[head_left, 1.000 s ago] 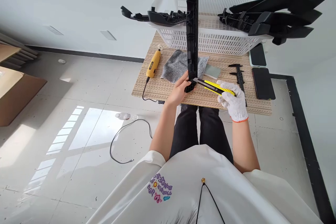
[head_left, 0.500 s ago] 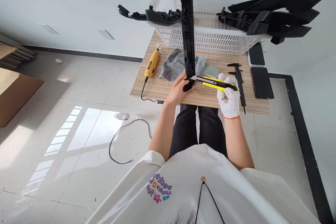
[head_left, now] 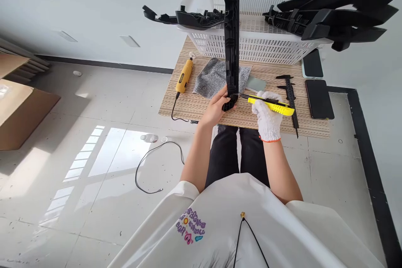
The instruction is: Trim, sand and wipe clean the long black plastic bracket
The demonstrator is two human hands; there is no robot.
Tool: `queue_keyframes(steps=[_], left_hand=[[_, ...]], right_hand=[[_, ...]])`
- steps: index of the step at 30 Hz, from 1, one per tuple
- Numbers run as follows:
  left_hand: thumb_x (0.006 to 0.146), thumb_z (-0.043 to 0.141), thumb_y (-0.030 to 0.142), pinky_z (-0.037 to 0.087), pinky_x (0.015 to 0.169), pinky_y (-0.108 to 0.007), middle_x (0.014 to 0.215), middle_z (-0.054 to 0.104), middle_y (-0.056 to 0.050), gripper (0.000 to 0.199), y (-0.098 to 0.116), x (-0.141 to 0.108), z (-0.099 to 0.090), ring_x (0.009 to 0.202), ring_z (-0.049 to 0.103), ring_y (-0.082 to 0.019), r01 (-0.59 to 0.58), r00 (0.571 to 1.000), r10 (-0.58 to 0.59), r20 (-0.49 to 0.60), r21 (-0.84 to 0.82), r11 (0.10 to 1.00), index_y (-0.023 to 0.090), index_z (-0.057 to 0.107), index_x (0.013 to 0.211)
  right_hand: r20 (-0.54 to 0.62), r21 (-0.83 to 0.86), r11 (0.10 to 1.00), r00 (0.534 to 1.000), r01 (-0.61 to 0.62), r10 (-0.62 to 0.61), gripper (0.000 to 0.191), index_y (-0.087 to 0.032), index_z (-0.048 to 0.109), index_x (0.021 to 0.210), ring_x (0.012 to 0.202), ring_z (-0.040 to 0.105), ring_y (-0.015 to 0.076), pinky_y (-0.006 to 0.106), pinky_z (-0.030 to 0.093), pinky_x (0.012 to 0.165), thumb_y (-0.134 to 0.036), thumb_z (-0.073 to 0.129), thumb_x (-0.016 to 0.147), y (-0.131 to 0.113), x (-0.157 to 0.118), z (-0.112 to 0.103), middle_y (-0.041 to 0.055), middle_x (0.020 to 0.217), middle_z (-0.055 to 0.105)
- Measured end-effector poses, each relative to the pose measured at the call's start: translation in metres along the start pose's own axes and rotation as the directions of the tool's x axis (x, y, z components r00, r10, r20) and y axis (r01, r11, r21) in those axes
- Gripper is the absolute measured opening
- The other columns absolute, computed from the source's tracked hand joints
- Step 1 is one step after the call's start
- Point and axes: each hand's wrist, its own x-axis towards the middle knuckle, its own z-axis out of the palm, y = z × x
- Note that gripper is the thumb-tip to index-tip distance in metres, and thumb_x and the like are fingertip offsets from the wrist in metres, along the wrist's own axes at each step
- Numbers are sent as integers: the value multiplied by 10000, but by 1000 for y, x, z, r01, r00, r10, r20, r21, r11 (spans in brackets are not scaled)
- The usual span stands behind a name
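Mostly beyond left grip, black strip, near end held

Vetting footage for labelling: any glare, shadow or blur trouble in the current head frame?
Head view: window glare washes out patches of the floor at left; head view: shadow darkens the floor beside the cardboard box; head view: the held black part is dark, its finer detail hard to read; head view: the yellow cutter looks fairly sharp, but its blade tip is hard to make out.

I'd call this a workshop: I see a utility knife, power tool and caliper at a desk with a basket of plastic parts.
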Motion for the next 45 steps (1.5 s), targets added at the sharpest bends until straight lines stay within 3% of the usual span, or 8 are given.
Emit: queue_keyframes(steps=[6,10,21,27,33,40,45], left_hand=[[847,516,203,524,1020,-392,1364,639,-36,653,0,0,-2,1276,571,-246,-21,999,21,37,-16,1000,286,497,1494],[836,499,184,516,1036,-404,1353,643,-36,670,1,0,-1,1287,560,-250,-12,999,12,35,-20,1000,291,494,1498],[832,513,194,518,1034,-399,1353,642,-29,653,-1,-1,-1,1238,564,-232,-12,1000,12,-1,-20,1000,284,518,1479],[838,511,188,499,1066,-426,1293,660,-46,650,-1,-2,0,1242,569,-234,-6,1000,6,-11,-22,1000,266,509,1483],[839,525,189,490,1093,-439,1280,663,-27,636,-3,-1,-1,1266,555,-239,-6,1000,6,-4,-45,999,300,517,1466],[841,515,173,471,1114,-459,1294,643,-35,653,0,-3,1,1270,556,-234,-3,1000,1,-23,-62,998,296,482,1482],[835,534,183,459,1128,-467,1288,646,-42,644,-2,-2,0,1271,555,-236,-18,1000,18,15,-42,999,285,495,1470]], right_hand=[[-194,-38,997,980,-61,52,325,-240,500,838,468,433,51,215,294,388,-351,773,701,0,3,-1,-57,712,546],[-241,-28,990,962,-137,126,364,-258,565,931,480,445,63,226,333,379,-410,792,690,5,2,-5,-36,759,573],[-79,-116,992,996,-51,42,353,-270,565,1048,594,572,122,286,456,469,-444,725,786,7,0,-7,7,905,620],[-80,-132,988,994,-78,68,436,-253,526,1130,636,653,149,278,515,499,-487,687,801,6,0,-8,3,823,641],[-101,-111,991,993,-76,65,409,-240,552,1082,629,689,141,226,490,446,-435,740,776,6,-3,-3,-4,822,673],[37,-231,970,995,-78,89,454,-239,544,1093,593,700,139,243,546,487,-500,739,777,4,-16,-3,3,863,715],[-31,-223,973,998,-52,46,423,-225,562,1100,636,718,144,245,558,508,-506,699,814,3,-17,-2,32,935,732]])
